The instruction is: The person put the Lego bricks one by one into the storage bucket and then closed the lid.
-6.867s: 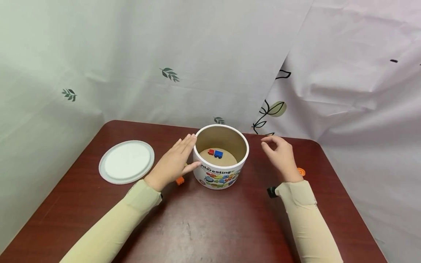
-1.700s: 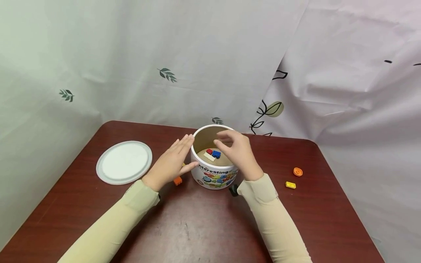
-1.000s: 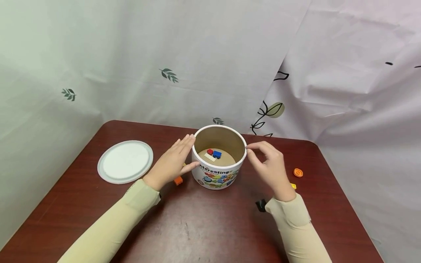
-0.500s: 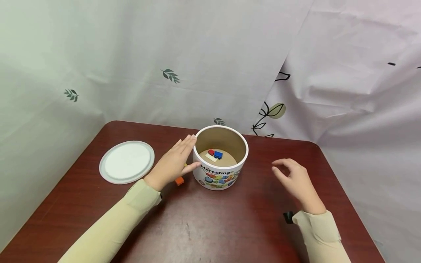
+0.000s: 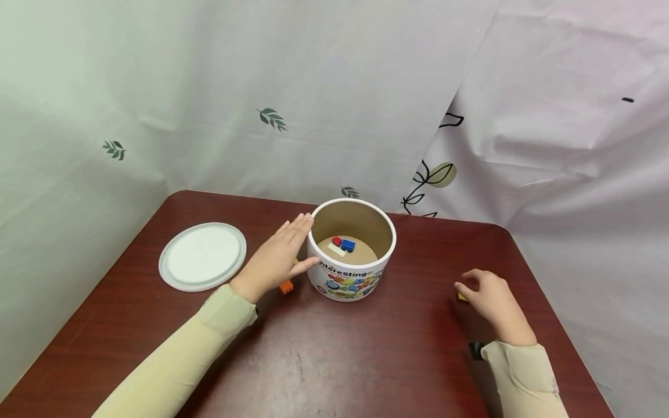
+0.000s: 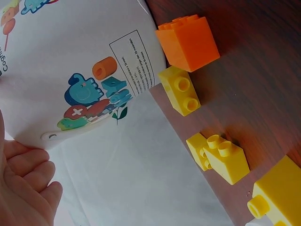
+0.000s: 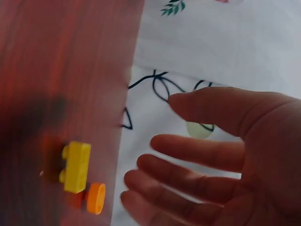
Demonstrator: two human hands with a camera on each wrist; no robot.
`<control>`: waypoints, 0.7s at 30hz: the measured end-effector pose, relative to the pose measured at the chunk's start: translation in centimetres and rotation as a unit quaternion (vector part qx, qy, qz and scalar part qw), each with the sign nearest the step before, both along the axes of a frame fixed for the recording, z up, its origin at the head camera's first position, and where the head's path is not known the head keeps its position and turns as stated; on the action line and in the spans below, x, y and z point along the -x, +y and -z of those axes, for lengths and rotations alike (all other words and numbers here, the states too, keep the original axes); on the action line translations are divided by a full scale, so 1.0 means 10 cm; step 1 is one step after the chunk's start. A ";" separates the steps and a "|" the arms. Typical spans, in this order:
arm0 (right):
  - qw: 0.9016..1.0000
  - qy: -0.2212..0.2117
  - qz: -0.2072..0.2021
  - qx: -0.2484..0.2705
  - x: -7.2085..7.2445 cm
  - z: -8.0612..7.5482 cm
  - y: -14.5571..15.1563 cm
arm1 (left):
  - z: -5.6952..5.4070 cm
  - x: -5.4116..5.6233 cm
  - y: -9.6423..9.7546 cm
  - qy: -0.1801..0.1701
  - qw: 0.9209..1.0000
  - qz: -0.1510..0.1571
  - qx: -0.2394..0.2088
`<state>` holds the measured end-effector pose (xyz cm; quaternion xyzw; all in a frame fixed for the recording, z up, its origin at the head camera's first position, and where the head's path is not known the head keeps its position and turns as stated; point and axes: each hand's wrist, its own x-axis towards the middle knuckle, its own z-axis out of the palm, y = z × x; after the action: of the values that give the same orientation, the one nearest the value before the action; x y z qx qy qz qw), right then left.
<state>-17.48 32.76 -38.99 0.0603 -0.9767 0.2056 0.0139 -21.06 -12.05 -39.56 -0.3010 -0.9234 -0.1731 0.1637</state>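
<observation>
White printed toy bucket stands mid-table, w/ red, blue & cream bricks inside. Person's L hand, fingers straight & thumb spread, touches its side; R hand, thumb & bent fingers apart, is nr a two-stud yellow brick beside an orange round piece.

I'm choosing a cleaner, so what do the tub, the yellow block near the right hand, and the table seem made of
Tub: probably cardboard with a smooth printed wrap, given its tan interior.
Yellow block: likely hard molded plastic, satin finish, with straight edges and round studs.
Table: wood or wood-look laminate, semi-gloss, showing streaky grain and a soft reflection.
</observation>
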 end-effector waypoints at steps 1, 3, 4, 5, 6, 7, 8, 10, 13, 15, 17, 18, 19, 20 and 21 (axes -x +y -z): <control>1.000 -0.006 0.003 -0.003 0.00 0.01 0.01 | 0.00 0.00 0.00 0.000 1.000 0.000 0.000; 1.000 -0.022 0.012 -0.005 0.01 0.04 0.04 | 0.00 0.00 0.00 0.000 1.000 -0.001 -0.002; 0.999 -0.028 0.017 -0.007 0.02 0.05 0.06 | 0.00 0.01 0.00 0.002 1.000 -0.001 -0.001; 0.999 -0.035 0.023 -0.009 0.02 0.06 0.07 | 0.00 0.01 0.00 0.001 1.000 -0.001 -0.002; 0.999 -0.042 0.028 -0.009 0.02 0.07 0.08 | 0.00 0.00 0.00 0.001 1.000 0.000 -0.002; 0.998 -0.050 0.033 -0.010 0.02 0.08 0.10 | -0.01 0.00 0.00 0.001 1.000 0.001 -0.001; 0.998 -0.055 0.037 -0.012 0.02 0.10 0.12 | -0.01 0.00 0.01 0.000 1.000 0.001 -0.001; 0.997 -0.063 0.048 -0.014 0.01 0.13 0.14 | -0.01 0.00 0.01 0.000 1.000 0.002 0.001; 0.995 -0.073 0.065 -0.016 -0.01 0.17 0.17 | 0.00 0.00 0.01 -0.001 1.000 0.001 0.002; 0.993 -0.082 0.078 -0.017 -0.02 0.18 0.18 | 0.01 0.00 0.01 0.000 1.000 0.001 0.001; 0.992 -0.092 0.088 -0.015 -0.02 0.18 0.18 | 0.02 0.00 0.01 -0.001 1.000 0.000 0.001; 0.991 -0.097 0.093 -0.012 -0.02 0.18 0.18 | 0.02 0.00 0.01 -0.001 1.000 0.000 0.001; 0.990 -0.100 0.099 -0.010 -0.01 0.18 0.18 | 0.02 0.00 0.01 0.000 1.000 -0.001 0.001; 0.989 -0.101 0.104 -0.007 -0.01 0.18 0.18 | 0.02 0.00 0.00 -0.002 1.000 -0.002 0.001; 0.989 -0.101 0.108 -0.005 0.00 0.18 0.17 | 0.02 0.00 0.00 -0.003 1.000 -0.002 0.000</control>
<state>-17.43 34.50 -40.79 -0.0661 -0.9748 0.2032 -0.0632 -21.07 -12.00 -39.71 -0.2988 -0.9244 -0.1734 0.1617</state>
